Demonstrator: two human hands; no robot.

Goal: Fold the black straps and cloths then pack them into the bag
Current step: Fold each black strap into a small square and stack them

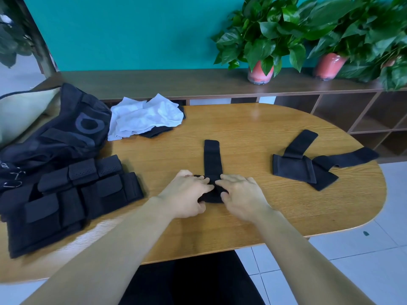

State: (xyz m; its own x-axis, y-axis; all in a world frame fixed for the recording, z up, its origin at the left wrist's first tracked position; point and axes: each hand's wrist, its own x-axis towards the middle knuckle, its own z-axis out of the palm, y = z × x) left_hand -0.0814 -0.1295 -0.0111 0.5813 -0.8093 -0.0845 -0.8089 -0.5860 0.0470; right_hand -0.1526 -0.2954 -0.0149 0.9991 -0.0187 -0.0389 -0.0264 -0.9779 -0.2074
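From the head camera, a wooden table [253,133] with a rounded end carries most of the gear. On its left side lies a black bag [66,133], slumped and partly off the table edge; what is inside it cannot be seen. In front of the bag sits a black pouch vest [66,201] with several flapped pockets. Behind it, near the far edge, a crumpled white cloth [145,117] lies on top of a black cloth [157,131], of which only a strip shows. On the right side of the table a second pair of black straps [308,166] lies spread out, well apart from the hands. Along the teal wall a low shelf [154,82] holds two potted plants [262,40].

Both forearms reach forward over the near edge. The left hand [187,194] and right hand [242,194] lie side by side at the table's middle, palms down, fingers curled onto the near end of a black strap [212,159]. Their fingertips nearly meet, pinching the bunched fabric, while the rest of the strap runs straight away from the person, flat on the wood.
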